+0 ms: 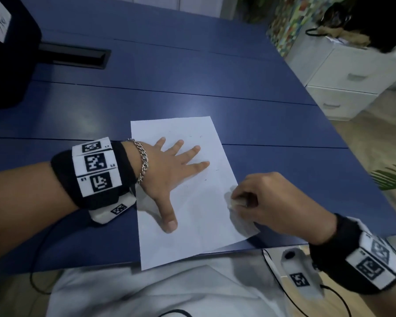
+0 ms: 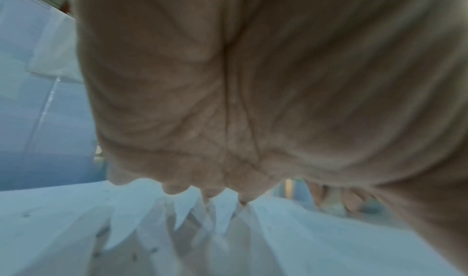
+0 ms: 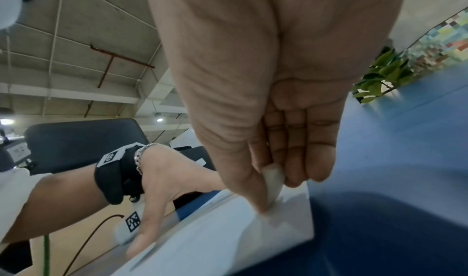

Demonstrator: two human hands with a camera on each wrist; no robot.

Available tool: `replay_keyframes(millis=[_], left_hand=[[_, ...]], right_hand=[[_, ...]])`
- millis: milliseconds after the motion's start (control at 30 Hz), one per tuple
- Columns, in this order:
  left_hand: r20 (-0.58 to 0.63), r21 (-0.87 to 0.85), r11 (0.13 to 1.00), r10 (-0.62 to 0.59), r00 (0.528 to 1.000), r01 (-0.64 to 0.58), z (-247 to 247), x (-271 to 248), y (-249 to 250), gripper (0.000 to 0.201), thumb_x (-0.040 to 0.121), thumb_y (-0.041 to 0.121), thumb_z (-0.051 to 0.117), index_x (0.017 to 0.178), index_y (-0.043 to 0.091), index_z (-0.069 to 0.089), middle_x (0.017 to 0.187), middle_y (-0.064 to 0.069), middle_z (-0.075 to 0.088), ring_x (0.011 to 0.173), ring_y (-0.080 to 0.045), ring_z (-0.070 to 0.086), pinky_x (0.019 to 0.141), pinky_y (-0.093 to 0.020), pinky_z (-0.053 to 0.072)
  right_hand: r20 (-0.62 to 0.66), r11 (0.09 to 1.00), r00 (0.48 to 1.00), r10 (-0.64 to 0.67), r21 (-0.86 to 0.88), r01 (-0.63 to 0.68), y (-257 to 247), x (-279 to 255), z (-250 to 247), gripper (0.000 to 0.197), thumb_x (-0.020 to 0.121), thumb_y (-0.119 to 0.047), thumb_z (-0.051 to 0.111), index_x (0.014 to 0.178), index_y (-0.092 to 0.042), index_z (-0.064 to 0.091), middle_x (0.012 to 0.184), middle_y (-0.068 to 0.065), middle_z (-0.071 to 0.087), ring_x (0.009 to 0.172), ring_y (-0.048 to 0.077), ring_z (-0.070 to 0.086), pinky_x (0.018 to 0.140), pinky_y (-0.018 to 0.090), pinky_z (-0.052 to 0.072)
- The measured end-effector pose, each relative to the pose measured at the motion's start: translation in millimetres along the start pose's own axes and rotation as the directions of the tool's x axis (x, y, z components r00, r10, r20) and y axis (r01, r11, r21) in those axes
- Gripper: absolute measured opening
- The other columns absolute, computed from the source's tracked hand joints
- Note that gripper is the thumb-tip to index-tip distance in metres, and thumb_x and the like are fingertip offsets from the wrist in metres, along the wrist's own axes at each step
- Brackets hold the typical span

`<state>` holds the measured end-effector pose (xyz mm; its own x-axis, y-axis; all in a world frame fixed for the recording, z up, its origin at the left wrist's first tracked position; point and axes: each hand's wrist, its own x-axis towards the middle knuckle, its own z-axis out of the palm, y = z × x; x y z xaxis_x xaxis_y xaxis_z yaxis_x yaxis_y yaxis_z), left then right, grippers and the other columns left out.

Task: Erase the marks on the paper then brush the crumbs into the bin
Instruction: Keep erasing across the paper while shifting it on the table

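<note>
The left hand (image 1: 169, 175) lies flat, fingers spread, pinning the paper (image 1: 192, 236) against sliding; the right hand (image 1: 270, 202) pinches the eraser (image 1: 237, 203), rubbing its right edge.

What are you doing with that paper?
A person is rubbing marks off a white sheet of paper that lies on a blue table. The left hand lies flat on the sheet with fingers spread, holding it down. The right hand pinches a small white eraser and presses it on the sheet near its right edge. A few small dark marks remain farther up. No bin shows.
</note>
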<state>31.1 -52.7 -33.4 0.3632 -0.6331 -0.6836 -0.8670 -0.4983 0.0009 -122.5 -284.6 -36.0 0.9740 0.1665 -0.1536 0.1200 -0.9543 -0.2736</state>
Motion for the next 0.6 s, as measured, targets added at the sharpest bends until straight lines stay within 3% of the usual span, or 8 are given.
replay_keyframes(millis=[67, 233, 333, 433, 533, 600], left_hand=[[-0.014, -0.024, 1.0, -0.001, 1.0, 0.001, -2.6, 1.0, -2.1, 0.158, 0.049, 0.095, 0.074, 0.151, 0.048, -0.038, 0.16, 0.01, -0.047, 0.151, -0.03, -0.039, 0.122, -0.066, -0.015], [-0.017, -0.059, 0.998, -0.012, 1.0, 0.011, 9.2, 12.9, 3.8, 0.16, 0.043, 0.099, 0.072, 0.143, 0.055, -0.044, 0.155, 0.014, -0.054, 0.151, -0.035, -0.039, 0.12, -0.074, -0.008], [-0.031, -0.067, 0.997, -0.031, 0.999, 0.029, 13.7, 15.8, 7.3, 0.163, 0.039, 0.099, 0.072, 0.142, 0.053, -0.046, 0.154, 0.012, -0.055, 0.15, -0.037, -0.04, 0.118, -0.077, -0.007], [-0.038, -0.068, 0.997, -0.046, 0.998, 0.043, 14.5, 16.8, 9.5, 0.163, 0.039, 0.098, 0.073, 0.14, 0.054, -0.047, 0.154, 0.012, -0.055, 0.15, -0.038, -0.039, 0.118, -0.078, -0.005], [-0.038, -0.059, 0.997, -0.059, 0.998, 0.057, 15.0, 17.4, 10.3, 0.164, 0.04, 0.096, 0.075, 0.14, 0.053, -0.048, 0.153, 0.011, -0.056, 0.15, -0.039, -0.039, 0.117, -0.079, -0.004], [-0.035, -0.055, 0.997, -0.061, 0.998, 0.059, 14.2, 17.9, 10.8, 0.164, 0.039, 0.097, 0.074, 0.14, 0.052, -0.048, 0.154, 0.011, -0.056, 0.15, -0.039, -0.038, 0.117, -0.079, -0.002]], right_hand=[[0.009, 1.0, 1.0, -0.003, -0.002, 0.003, 1.4, 2.5, -3.5, 0.014, 0.087, -0.035, 0.073, 0.08, -0.024, 0.069, 0.077, -0.009, 0.061, 0.072, 0.01, 0.058, 0.063, 0.023, 0.047], [-0.051, 0.998, 0.998, -0.034, 0.045, 0.036, 0.5, 27.6, -11.7, 0.003, 0.088, -0.031, 0.074, 0.089, -0.028, 0.074, 0.082, -0.012, 0.064, 0.076, 0.005, 0.06, 0.067, 0.016, 0.043], [-0.102, 1.0, 0.995, -0.001, -0.002, 0.001, -0.6, 43.6, -5.5, 0.005, 0.09, -0.028, 0.069, 0.086, -0.026, 0.072, 0.081, -0.01, 0.063, 0.073, 0.006, 0.057, 0.068, 0.024, 0.045], [-0.048, 0.994, 0.993, -0.11, -0.032, 0.108, -19.1, 36.1, 5.3, 0.019, 0.089, -0.021, 0.061, 0.071, -0.025, 0.056, 0.074, -0.009, 0.053, 0.066, 0.014, 0.053, 0.063, 0.034, 0.049], [0.086, 0.977, 0.975, -0.206, -0.043, 0.211, -29.6, 26.9, 3.2, 0.023, 0.091, -0.024, 0.058, 0.069, -0.025, 0.051, 0.073, -0.008, 0.05, 0.064, 0.017, 0.053, 0.06, 0.032, 0.046], [0.007, 0.989, 0.993, -0.121, -0.087, 0.121, -11.6, 42.7, -4.6, 0.021, 0.089, -0.024, 0.059, 0.069, -0.023, 0.057, 0.07, -0.009, 0.05, 0.063, 0.012, 0.051, 0.06, 0.031, 0.042]])
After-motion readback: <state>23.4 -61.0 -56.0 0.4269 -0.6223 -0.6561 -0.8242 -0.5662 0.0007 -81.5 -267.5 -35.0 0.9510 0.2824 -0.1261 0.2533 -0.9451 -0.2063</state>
